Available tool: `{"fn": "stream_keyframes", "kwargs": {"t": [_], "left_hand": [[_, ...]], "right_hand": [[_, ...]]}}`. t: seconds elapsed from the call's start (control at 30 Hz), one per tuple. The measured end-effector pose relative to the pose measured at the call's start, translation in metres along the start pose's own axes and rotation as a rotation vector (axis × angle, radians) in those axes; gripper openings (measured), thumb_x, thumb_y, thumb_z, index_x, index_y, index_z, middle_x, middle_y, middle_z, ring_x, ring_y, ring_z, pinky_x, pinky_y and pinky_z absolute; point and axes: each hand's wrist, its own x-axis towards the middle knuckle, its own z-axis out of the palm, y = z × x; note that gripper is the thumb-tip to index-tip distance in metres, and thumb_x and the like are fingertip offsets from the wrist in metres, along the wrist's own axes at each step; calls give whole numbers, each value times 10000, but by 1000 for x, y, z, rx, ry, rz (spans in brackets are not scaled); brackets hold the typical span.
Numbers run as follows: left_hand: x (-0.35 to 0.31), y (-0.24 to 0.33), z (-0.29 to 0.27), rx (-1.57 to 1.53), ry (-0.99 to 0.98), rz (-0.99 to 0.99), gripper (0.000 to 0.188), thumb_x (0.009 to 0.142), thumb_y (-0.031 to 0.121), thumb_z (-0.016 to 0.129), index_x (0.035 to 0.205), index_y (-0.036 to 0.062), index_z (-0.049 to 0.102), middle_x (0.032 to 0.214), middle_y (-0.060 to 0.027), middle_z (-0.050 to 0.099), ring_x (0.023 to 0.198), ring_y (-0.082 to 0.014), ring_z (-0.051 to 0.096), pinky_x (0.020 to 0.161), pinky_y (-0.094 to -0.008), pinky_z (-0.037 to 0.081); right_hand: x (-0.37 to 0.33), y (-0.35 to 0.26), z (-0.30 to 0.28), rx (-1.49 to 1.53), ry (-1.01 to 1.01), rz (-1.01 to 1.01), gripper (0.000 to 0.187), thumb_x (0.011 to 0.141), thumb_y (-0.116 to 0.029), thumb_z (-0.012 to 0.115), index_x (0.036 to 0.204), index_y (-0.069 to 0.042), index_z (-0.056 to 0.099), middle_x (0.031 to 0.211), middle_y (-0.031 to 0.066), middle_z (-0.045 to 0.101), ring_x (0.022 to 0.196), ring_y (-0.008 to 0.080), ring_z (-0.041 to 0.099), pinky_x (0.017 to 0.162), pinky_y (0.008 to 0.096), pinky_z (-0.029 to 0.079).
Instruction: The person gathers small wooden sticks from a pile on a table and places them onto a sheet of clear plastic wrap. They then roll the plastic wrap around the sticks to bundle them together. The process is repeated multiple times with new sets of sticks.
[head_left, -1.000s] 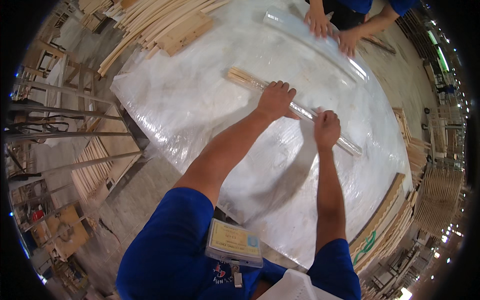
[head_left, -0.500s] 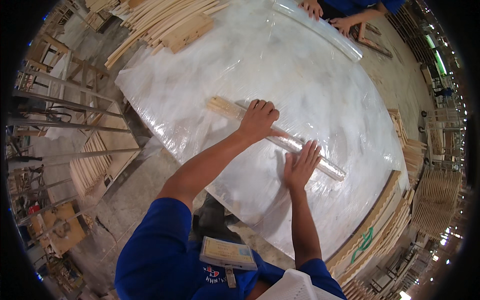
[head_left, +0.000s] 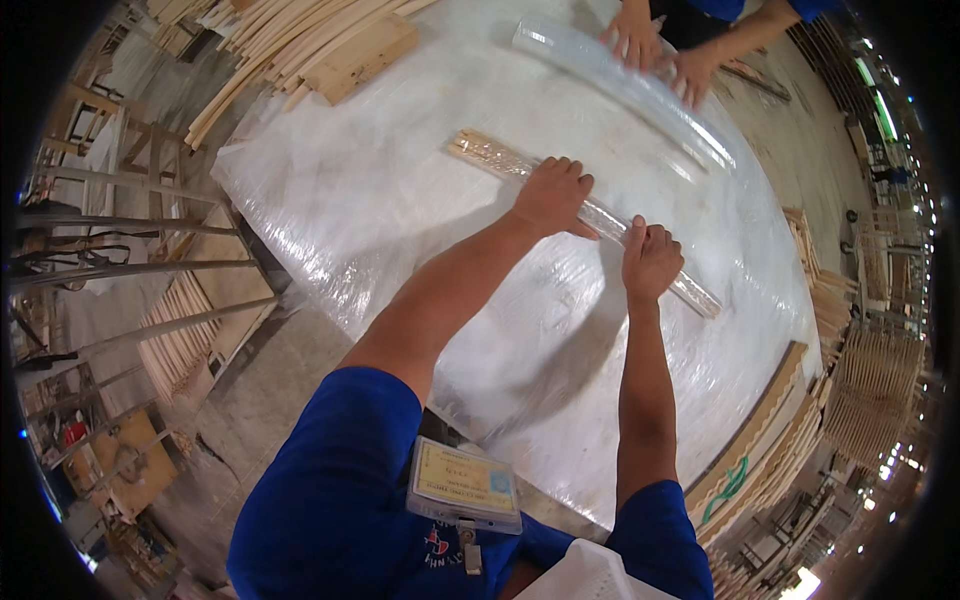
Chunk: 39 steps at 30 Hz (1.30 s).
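A long bundle of pale wooden strips wrapped in see-through plastic film lies slantwise across the film-covered table. Its bare wood ends show at the far left. My left hand grips the bundle near its middle, fingers curled over the far side and thumb on the near side. Further along to the right, my right hand is closed around it, thumb pointing away from me. The wrapped right end sticks out past my right hand. Shadows of both arms fall on the film.
Across the table, a co-worker's hands rest on another film-wrapped roll, blurred by motion. Curved wooden strips are piled at the far left. Wavy-edged wooden pieces with a green strap lie along the right edge. Metal racks stand left.
The bundle has moved away from me and slightly right with both hands. My right hand went from lying flat to wrapped round it. The co-worker's roll has come nearer to me.
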Motion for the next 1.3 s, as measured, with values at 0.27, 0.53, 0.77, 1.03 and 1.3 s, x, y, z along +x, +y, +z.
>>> {"fn": "stream_keyframes", "kwargs": {"t": [0.27, 0.53, 0.77, 1.03, 1.3], "left_hand": [[-143, 47, -25, -83, -195, -68, 880, 611, 807, 845, 1023, 38, 731, 1002, -127, 689, 1026, -298, 671, 958, -432, 506], [-103, 32, -23, -152, 143, -96, 821, 738, 737, 822, 1189, 63, 698, 1242, -111, 633, 1238, -327, 556, 1153, -495, 392], [-19, 6, -1, -14, 105, -2, 914, 660, 819, 792, 1193, 81, 713, 1170, -99, 662, 1174, -298, 604, 1085, -469, 449], [-26, -5, -5, -65, 81, -48, 777, 592, 702, 901, 1003, 70, 712, 967, -85, 704, 978, -280, 698, 893, -422, 550], [-136, 41, -31, -129, -247, -204, 796, 551, 695, 934, 965, 56, 704, 989, -97, 707, 965, -318, 703, 898, -456, 557]], "right_hand": [[-171, -26, -77, 337, -145, -9, 463, 1049, -445, 649, 1217, -19, 718, 1256, 248, 712, 1189, 474, 642, 1001, 592, 476], [-115, -19, -39, 120, -131, -78, 837, 1060, -521, 609, 1668, 2, 369, 1751, 245, 317, 1624, 532, 216, 1274, 717, 173], [48, 0, 3, 312, 106, 48, 543, 1071, -550, 596, 1208, -34, 697, 1166, 201, 699, 1137, 445, 646, 980, 570, 501], [-35, 3, -23, 111, -6, -99, 527, 975, -590, 721, 937, -64, 717, 905, 136, 687, 875, 389, 668, 784, 547, 500], [-173, -1, -83, 251, -127, -37, 696, 952, -613, 743, 1293, -16, 632, 1254, 227, 621, 1225, 453, 569, 1087, 628, 393]]}}
